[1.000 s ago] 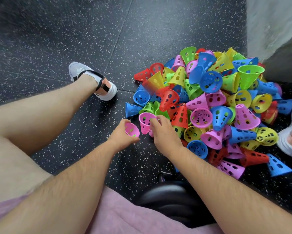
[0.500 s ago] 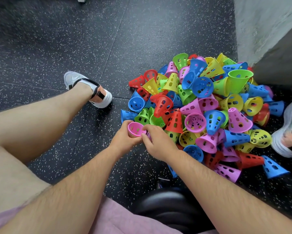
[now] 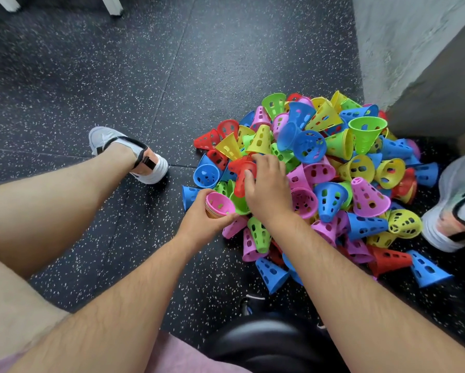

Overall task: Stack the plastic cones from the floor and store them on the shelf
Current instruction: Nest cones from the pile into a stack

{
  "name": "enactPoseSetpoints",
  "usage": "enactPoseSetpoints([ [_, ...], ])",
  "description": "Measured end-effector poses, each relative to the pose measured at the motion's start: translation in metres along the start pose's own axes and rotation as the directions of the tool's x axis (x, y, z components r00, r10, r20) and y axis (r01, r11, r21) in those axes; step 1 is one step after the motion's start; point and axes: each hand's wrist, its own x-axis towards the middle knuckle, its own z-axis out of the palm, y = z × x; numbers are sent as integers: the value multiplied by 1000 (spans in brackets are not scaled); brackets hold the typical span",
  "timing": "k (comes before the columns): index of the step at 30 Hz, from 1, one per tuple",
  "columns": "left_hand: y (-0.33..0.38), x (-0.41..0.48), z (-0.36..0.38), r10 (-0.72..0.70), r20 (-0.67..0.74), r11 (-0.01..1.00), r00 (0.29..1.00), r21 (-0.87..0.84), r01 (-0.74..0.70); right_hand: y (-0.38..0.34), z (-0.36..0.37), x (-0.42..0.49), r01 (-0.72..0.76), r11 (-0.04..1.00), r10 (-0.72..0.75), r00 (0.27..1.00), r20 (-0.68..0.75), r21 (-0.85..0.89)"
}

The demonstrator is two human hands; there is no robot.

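Our right hand [image 3: 269, 195] has moved off the pink stack [image 3: 220, 204] and curls round a red cone [image 3: 240, 170] farther in. We grip the stack mouth-up in the left hand [image 3: 196, 224], likely to receive it.

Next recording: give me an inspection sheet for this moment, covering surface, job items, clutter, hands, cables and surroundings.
Surface: black speckled rubber floor, seams visible.
Job's things: mixed-colour cone pile on the floor; small nested stack, pink cone innermost; shelf not in view.
Clutter: nothing seen.
Hands: left hand grips the nested stack; right hand grips a red cone on the pile.
Cables: thin white strand by the seat, too small to tell.
Surroundings: black seat below; concrete wall at right; white furniture legs at top.
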Motion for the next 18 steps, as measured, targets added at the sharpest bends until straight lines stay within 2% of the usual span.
enactPoseSetpoints([
  [4, 4, 6, 5, 4, 15, 999, 1000, -32, -3, 21, -1, 10, -62, 994, 74, 988, 138, -91],
  [10, 10, 7, 13, 28, 50, 999, 998, -43, -26, 24, 2, 13, -71, 992, 87, 983, 162, -103],
  [14, 6, 8, 14, 17, 67, 999, 998, -44, -14, 25, 4, 10, -107, 994, 104, 986, 128, 17],
  [18, 2, 7, 10, -7, 54, 999, 998, -43, 9, 27, -1, 6, -50, 980, 18, 986, 169, 191],
])
